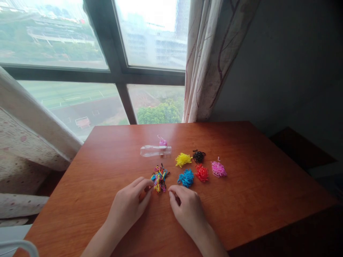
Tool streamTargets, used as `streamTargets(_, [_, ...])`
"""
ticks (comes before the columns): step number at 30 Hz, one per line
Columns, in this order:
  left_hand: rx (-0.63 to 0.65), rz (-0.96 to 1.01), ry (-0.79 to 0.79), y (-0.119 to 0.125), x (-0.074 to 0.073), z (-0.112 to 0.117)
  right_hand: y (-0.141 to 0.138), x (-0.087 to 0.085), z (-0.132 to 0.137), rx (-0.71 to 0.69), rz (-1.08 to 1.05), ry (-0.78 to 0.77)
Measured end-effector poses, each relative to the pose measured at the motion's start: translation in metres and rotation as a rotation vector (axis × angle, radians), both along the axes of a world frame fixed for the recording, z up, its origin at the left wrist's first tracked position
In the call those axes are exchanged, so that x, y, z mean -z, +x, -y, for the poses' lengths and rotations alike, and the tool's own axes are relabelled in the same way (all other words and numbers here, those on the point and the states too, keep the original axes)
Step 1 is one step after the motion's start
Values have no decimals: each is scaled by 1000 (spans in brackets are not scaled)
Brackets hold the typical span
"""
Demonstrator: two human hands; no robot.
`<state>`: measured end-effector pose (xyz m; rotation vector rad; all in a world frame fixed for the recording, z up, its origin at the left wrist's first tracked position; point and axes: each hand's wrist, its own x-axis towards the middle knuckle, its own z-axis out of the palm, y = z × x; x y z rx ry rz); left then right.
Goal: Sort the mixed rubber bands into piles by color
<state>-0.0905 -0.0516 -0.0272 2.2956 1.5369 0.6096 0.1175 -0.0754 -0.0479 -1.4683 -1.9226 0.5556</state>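
- Right hand: palm down over the wooden table, thumb and forefinger curled with tips close together, just right of the mixed pile; cannot tell whether anything is pinched between them.
- Left hand: thumb and forefinger nearly meeting at the left edge of the mixed pile; hold on a piece not discernible.
- Mixed pile: small looped pieces in yellow, blue, pink, red and black, loose on the tabletop between and slightly beyond the hands.
- Sorted by colour, to the right: blue pile nearest, red pile just beside it, pink pile farther right, one stray pink loop behind it.
- Next row back: yellow pile, black pile close at its right.
- Container: clear bottle lying on its side, tabletop visible through its wall.
- Pink-purple piece with a loop: just behind the bottle's right end; exact contact unclear.
- Far edge: window frame, patterned curtain at right.
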Motion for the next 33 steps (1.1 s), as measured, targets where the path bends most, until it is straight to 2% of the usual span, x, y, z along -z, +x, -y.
streamTargets(4, [-16,102,-5,-3,-4,-4,0,-1,1,-9,-2,-20])
streamTargets(7, [-10,118,-11,1,-13,-9,0,-1,1,-13,1,-24])
streamTargets(11, [41,117,2,18,-29,-23,0,-1,0,-18,1,-16])
streamTargets(14, [83,134,10,37,-36,-41,0,-1,0,-18,-3,-9])
streamTargets(22, [193,112,-36,74,-28,-94,-1,0,-1,-19,-52,1])
streamTargets(27, [212,86,-47,89,-24,-105,-1,1,0,-18,-58,11])
streamTargets(33, [153,15,-38,93,-19,-110,0,2,1,-25,-51,6])
